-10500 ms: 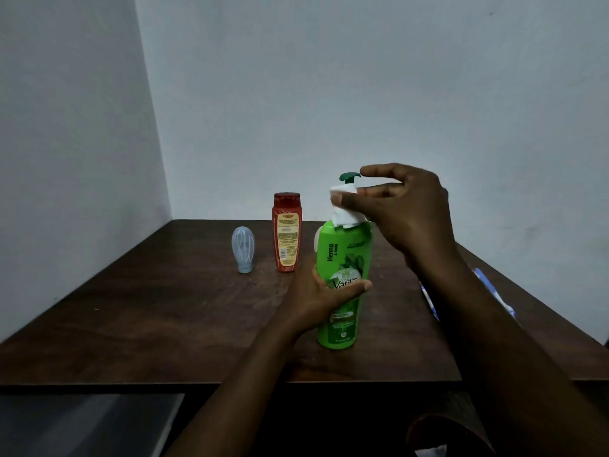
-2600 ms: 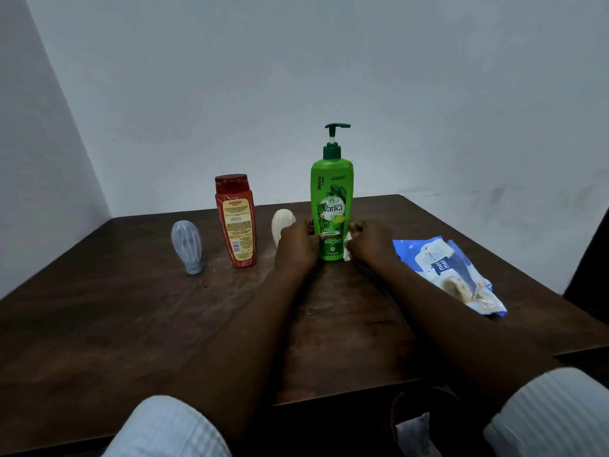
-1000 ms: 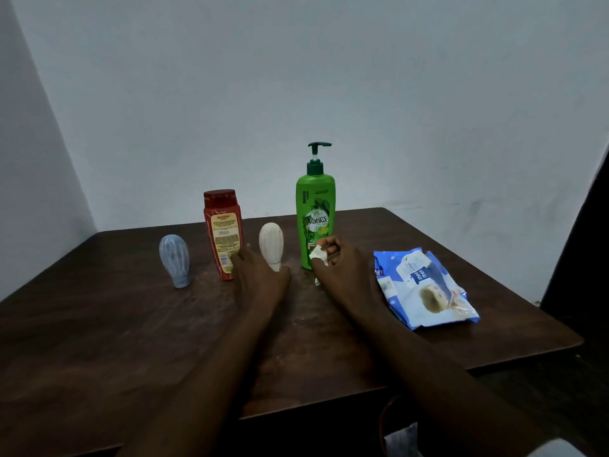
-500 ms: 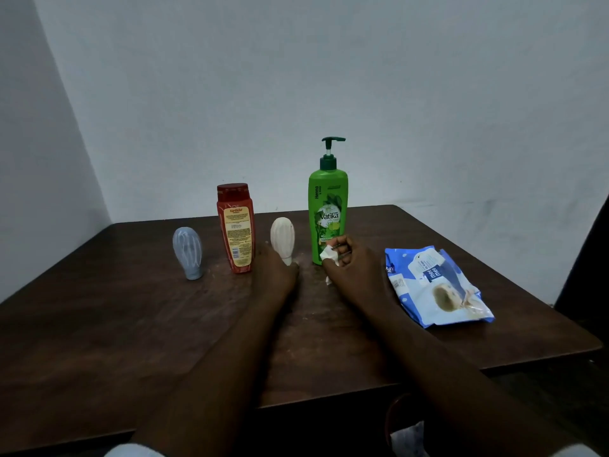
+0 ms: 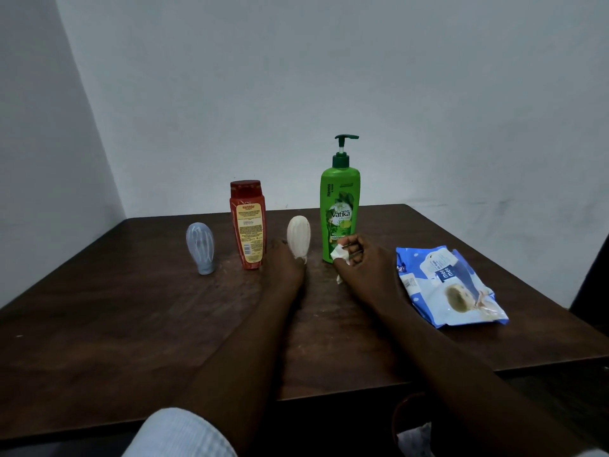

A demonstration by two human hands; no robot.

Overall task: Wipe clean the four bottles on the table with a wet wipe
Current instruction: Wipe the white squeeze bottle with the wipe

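Four bottles stand upright in a loose row across the far half of the dark wooden tabletop (image 5: 131,311), near the pale wall. From the left they are a small blue-grey bottle (image 5: 200,247) standing on its narrow end, a red bottle (image 5: 247,225) with a yellow label and a red cap, a small white bottle (image 5: 298,236) of the same bulb shape as the blue-grey one, and a tall green pump bottle (image 5: 340,212) with a dark green pump head. The right hand (image 5: 365,265) rests on the tabletop just in front of the green pump bottle's base, its fingers (image 5: 354,246) curled round a crumpled white wet wipe (image 5: 339,253). Part of the wipe bunches up against the lower front of the green pump bottle, and a small corner of it hangs down to the tabletop under the hand. The left hand (image 5: 285,262) lies stretched forward at the foot of the small white bottle, with its back to the camera. It covers the lower left of that bottle, and I cannot tell whether its fingers are closed round the bottle or only lie against it. The two forearms run side by side up the middle of the tabletop, and a pale ribbed sleeve (image 5: 178,433) shows at the near edge. To the right of the right hand, apart from the bottles, a blue and white wipe packet (image 5: 448,285) lies flat on the tabletop.
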